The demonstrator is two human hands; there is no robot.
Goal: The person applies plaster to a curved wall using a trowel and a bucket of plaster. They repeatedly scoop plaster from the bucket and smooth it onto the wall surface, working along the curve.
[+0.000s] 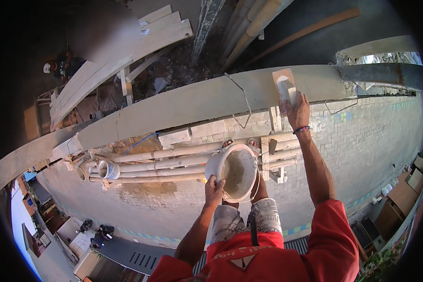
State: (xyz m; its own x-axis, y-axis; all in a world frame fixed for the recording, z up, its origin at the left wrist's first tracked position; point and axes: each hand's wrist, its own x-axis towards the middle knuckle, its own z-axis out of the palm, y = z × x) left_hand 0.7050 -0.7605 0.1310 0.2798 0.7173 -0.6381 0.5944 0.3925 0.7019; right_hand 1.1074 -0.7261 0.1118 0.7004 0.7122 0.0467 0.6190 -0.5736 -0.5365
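My left hand (215,190) grips the rim of a pale bucket (215,163) in front of my legs. Grey wet-looking residue coats the inside of the bucket, and a thin wire handle hangs at its right side. With my right arm stretched forward, my right hand (297,113) is closed on a plastering float (283,76), a flat brown board with a pale grip. The float lies against the smooth grey face of a long concrete beam (183,105), towards its right end. Some of the grip is hidden by my fingers.
My sandalled feet stand on a scaffold of bamboo poles (164,163), high above a paved ground (362,136). Another bucket (109,169) stands on the poles at left. Bent wires (246,101) stick out over the beam. Planks (113,75) lie beyond it, and people (102,235) are far below.
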